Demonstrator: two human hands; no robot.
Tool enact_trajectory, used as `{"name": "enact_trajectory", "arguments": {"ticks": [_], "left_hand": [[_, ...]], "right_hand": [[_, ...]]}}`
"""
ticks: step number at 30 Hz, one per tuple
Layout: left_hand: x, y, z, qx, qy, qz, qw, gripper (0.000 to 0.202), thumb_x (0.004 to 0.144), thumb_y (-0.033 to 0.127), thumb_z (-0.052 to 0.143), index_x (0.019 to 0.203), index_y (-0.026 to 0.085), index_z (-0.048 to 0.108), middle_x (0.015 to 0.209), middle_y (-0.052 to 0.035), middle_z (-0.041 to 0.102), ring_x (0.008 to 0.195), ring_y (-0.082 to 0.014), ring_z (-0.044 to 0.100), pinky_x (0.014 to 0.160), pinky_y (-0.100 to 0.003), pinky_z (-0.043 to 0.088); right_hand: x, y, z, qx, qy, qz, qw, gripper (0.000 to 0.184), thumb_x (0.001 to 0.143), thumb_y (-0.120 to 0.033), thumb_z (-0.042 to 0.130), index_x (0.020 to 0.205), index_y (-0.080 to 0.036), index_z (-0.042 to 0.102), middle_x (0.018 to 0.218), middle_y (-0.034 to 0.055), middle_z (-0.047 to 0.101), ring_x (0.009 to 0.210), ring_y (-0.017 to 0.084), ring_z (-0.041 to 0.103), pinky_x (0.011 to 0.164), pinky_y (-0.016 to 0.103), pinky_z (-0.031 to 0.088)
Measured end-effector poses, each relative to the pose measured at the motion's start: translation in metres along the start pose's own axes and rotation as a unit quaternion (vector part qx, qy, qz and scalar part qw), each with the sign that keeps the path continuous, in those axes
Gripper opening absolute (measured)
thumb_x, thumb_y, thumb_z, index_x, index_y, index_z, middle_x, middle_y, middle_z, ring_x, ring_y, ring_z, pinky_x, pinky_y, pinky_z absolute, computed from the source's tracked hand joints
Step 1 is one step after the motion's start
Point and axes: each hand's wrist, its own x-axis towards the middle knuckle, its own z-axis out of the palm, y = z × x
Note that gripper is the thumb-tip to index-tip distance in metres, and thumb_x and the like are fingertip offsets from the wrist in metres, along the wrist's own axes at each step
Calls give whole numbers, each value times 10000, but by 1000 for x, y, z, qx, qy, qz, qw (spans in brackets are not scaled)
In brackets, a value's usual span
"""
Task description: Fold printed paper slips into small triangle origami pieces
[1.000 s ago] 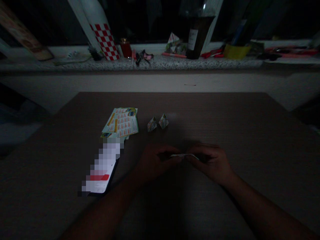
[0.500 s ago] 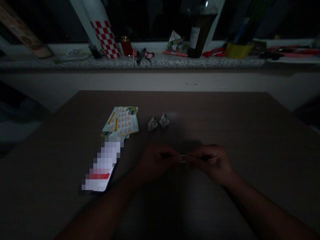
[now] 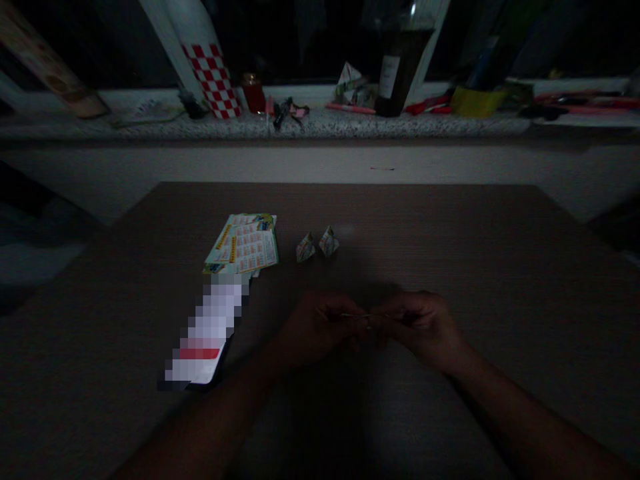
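My left hand (image 3: 327,321) and my right hand (image 3: 417,327) meet over the middle of the table, fingertips pinched together. Between them is a small piece of paper (image 3: 369,317), mostly hidden by the fingers, showing only as a thin pale edge in the dim light. Just beyond my left hand stand two small folded paper shapes, one on the left (image 3: 305,248) and one on the right (image 3: 329,242), with pointed tops and printed sides. Further left lies a fanned pile of printed paper slips (image 3: 253,247).
A phone (image 3: 213,333) with a lit, blurred screen lies left of my hands, its top end against the slips. The brown table (image 3: 450,233) reaches a wall. Above, a stone sill (image 3: 320,127) holds a checkered bottle (image 3: 213,80), a dark bottle (image 3: 395,77) and small clutter.
My fingertips have come closer together and cover more of the paper. Both hands have shifted very slightly; the phone, slips and folded shapes lie as before.
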Motion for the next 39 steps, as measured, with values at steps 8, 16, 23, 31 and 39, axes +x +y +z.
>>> {"name": "enact_trajectory", "arguments": {"ticks": [8,16,23,31,39], "left_hand": [[5,0,-7,-2,35,2,999,159,810,276,659,839,132,720,741,-42,723,627,-128,673,584,-205,515],[7,1,-16,-21,30,-32,999,162,764,295,693,790,137,718,651,-24,708,567,-124,660,541,-205,523],[6,1,-16,-39,14,-38,998,215,786,346,671,791,131,676,576,-8,663,459,-107,607,450,-195,485],[3,-3,-13,155,69,51,984,535,772,333,698,1269,240,521,995,-46,706,826,-171,665,711,-283,522],[4,-4,-8,365,55,125,921,292,850,338,593,1089,185,665,973,-55,714,860,-188,650,772,-296,481]], "right_hand": [[5,-1,-5,-27,32,6,999,107,739,-277,743,735,-171,759,587,26,719,457,121,638,423,190,518],[4,-1,-9,-12,39,46,998,177,737,-329,735,781,-158,754,519,1,660,353,89,562,335,173,475],[3,0,-12,-13,44,89,995,259,735,-394,725,784,-140,731,448,-15,602,251,49,432,234,137,332],[5,9,-17,21,4,137,990,318,761,-450,697,785,-133,683,423,-18,609,247,53,437,271,144,314],[9,20,-19,152,-16,92,984,323,850,-452,611,799,-141,677,462,-6,621,342,86,506,402,212,423]]}}
